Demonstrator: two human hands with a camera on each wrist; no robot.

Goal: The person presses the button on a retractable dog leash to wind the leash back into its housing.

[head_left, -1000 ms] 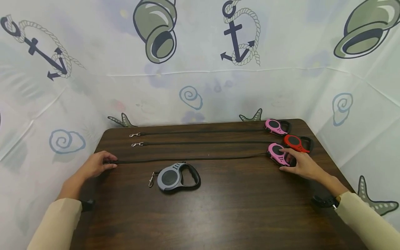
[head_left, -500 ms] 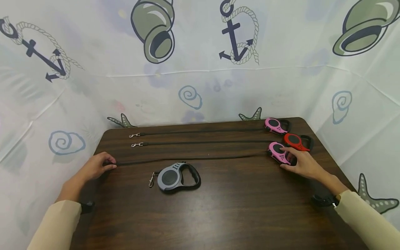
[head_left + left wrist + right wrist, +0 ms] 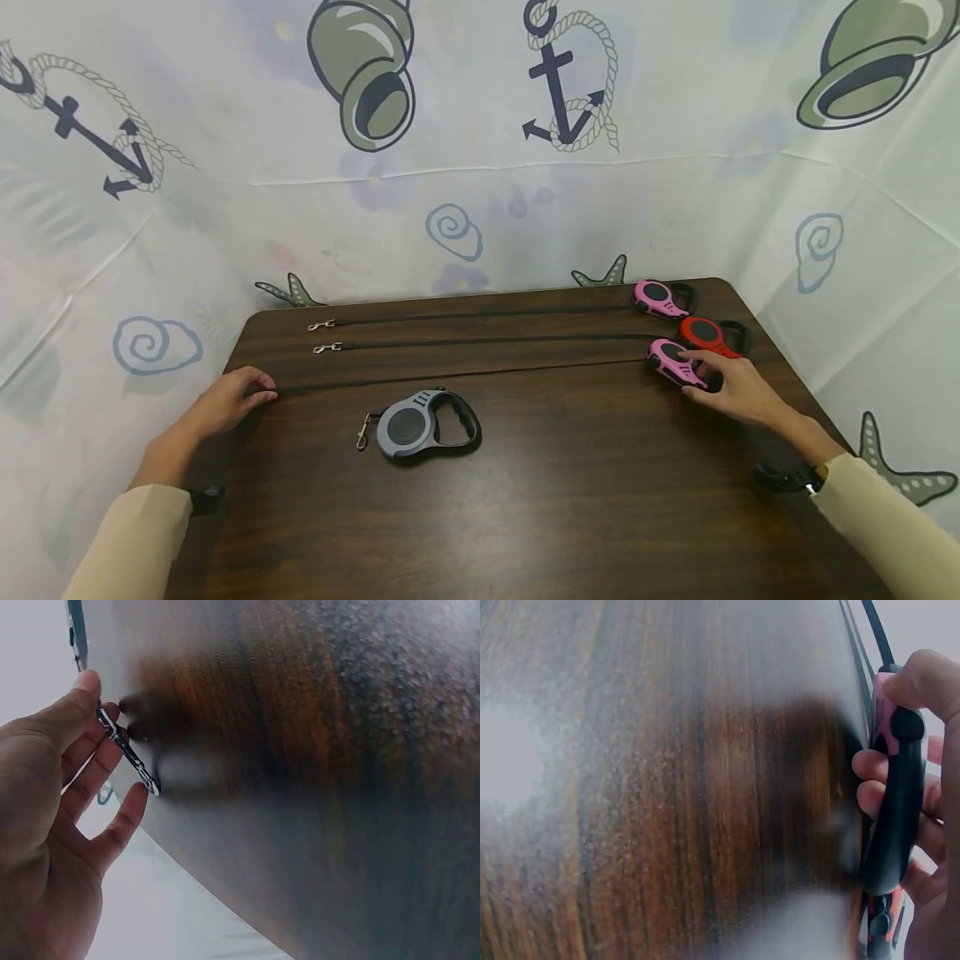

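At the table's left edge my left hand (image 3: 228, 406) pinches the end of a thin black leash cord (image 3: 465, 374). The left wrist view shows a silver snap clip (image 3: 135, 757) hanging past the thumb and fingers. Across the table, my right hand (image 3: 738, 390) grips a pink retractable leash (image 3: 667, 358) by its casing. Its black handle (image 3: 896, 817) crosses in front of the fingers in the right wrist view. The cord runs straight and taut between both hands. A grey retractable leash (image 3: 393, 427) lies in front of the cord, its clip (image 3: 362, 433) at its left.
Behind the held leash lie another pink retractable leash (image 3: 652, 293) and a red one (image 3: 703, 332), cords drawn leftward to silver clips (image 3: 322, 325). The red leash sits close beside my right hand. A patterned cloth (image 3: 465, 100) surrounds the brown table (image 3: 495, 517).
My right hand has shifted slightly right with the pink retractable leash. The cord has gone from slightly wavy to straight. My left hand stays in nearly the same place.
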